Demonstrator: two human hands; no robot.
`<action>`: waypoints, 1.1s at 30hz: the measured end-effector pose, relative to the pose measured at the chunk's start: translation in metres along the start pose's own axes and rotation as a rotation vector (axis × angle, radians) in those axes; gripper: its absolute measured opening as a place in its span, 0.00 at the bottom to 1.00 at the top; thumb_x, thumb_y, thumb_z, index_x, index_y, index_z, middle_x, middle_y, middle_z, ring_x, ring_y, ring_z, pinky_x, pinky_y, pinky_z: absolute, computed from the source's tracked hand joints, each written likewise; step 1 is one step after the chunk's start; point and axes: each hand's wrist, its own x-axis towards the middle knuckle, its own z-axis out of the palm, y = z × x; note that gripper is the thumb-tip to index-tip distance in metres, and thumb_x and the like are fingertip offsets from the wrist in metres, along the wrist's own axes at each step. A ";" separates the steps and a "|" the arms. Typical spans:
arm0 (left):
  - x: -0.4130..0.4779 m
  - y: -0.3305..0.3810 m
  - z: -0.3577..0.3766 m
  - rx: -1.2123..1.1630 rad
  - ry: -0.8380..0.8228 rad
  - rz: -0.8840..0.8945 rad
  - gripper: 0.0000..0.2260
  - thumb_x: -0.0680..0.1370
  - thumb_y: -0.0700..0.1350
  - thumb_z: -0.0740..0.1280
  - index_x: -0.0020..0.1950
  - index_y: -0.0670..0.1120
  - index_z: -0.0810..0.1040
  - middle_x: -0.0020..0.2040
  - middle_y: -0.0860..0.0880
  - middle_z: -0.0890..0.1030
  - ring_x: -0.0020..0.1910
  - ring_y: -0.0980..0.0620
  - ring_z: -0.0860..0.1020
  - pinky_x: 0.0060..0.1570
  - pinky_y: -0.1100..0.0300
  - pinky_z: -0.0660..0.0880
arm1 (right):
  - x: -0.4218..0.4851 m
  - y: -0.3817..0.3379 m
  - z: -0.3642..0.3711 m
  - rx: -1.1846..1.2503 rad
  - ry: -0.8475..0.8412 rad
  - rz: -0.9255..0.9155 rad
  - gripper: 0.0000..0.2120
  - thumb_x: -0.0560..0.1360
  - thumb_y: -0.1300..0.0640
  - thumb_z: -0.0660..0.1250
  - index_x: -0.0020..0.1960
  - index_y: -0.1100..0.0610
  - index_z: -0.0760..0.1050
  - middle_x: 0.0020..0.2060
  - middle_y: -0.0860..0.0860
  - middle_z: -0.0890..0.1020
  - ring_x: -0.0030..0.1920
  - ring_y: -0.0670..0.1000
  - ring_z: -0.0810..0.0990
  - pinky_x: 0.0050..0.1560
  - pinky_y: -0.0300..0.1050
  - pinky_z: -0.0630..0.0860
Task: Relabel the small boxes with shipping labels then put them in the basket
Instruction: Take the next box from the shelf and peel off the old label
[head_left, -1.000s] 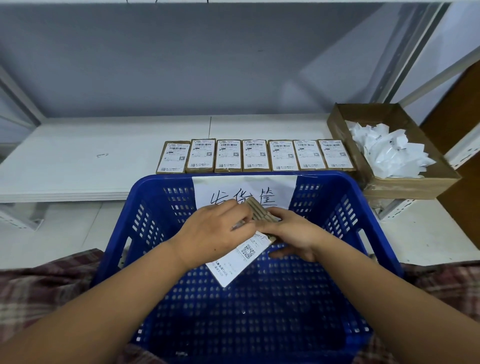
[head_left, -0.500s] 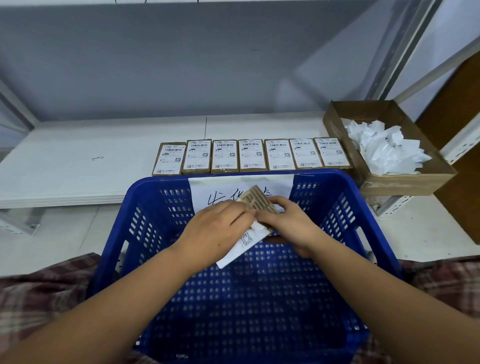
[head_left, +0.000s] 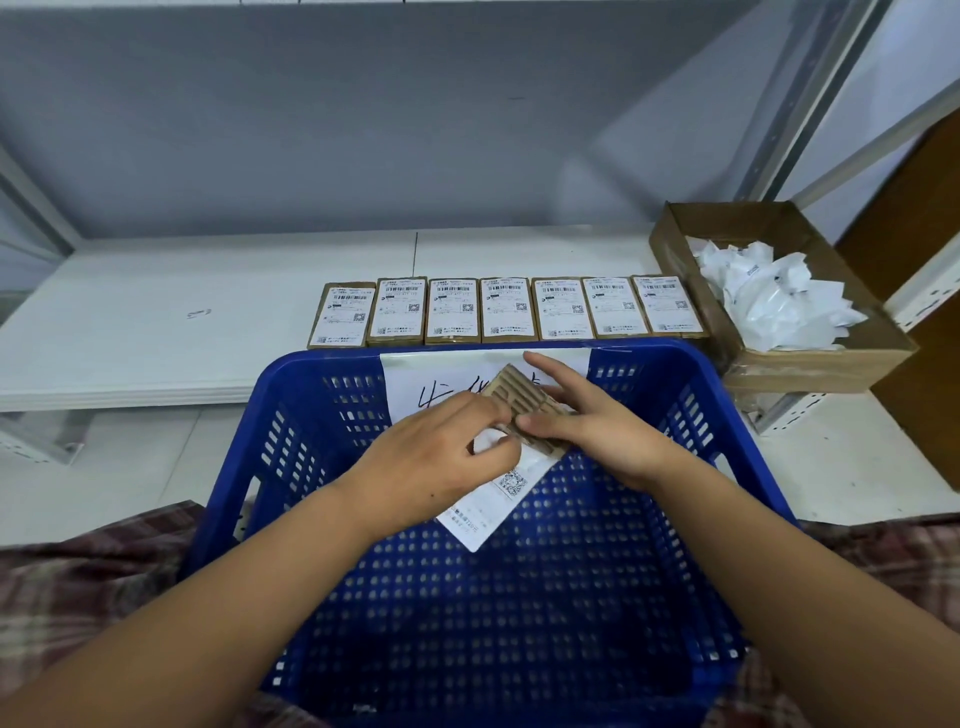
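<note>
1. While your left fingers (head_left: 485, 411) curl down and pinch the shipping label (head_left: 501, 486) at the near end of the small box (head_left: 522, 400), your left hand (head_left: 436, 462) hides the label's upper part.
2. Your right hand (head_left: 602, 431) grips that box, thumb on its corrugated top and index finger stretched along its far edge (the other fingers are spread loosely).
3. You hold the box tilted above the blue basket (head_left: 691, 431), near the far wall, and the loose end of the label hangs toward you over the basket floor.
4. A handwritten paper sign (head_left: 415, 374) is stuck to the far wall behind your hands.
5. Beyond the rim, a row of labelled boxes (head_left: 506, 310) lies side by side on the white shelf (head_left: 156, 338).
6. Right of the row sits a cardboard tray (head_left: 810, 364) of crumpled white paper scraps (head_left: 769, 301).
</note>
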 end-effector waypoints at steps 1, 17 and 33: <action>0.000 0.001 -0.001 -0.012 0.002 -0.002 0.19 0.79 0.55 0.59 0.65 0.48 0.74 0.63 0.53 0.75 0.62 0.61 0.61 0.47 0.85 0.54 | 0.000 0.000 -0.001 -0.007 -0.034 -0.002 0.36 0.67 0.46 0.77 0.68 0.30 0.63 0.71 0.53 0.68 0.70 0.51 0.70 0.72 0.53 0.66; -0.001 -0.007 0.006 0.049 0.133 -0.002 0.18 0.77 0.62 0.60 0.58 0.51 0.77 0.51 0.62 0.72 0.52 0.67 0.66 0.51 0.80 0.59 | 0.000 0.006 0.017 0.123 0.074 0.127 0.18 0.72 0.53 0.74 0.60 0.54 0.75 0.47 0.55 0.85 0.44 0.53 0.85 0.42 0.44 0.79; 0.010 -0.032 0.024 0.149 0.351 0.204 0.10 0.74 0.43 0.63 0.46 0.41 0.83 0.47 0.46 0.81 0.47 0.53 0.76 0.47 0.58 0.74 | 0.001 0.004 0.017 0.080 0.194 0.115 0.18 0.69 0.52 0.77 0.55 0.54 0.77 0.43 0.53 0.85 0.39 0.49 0.85 0.35 0.40 0.79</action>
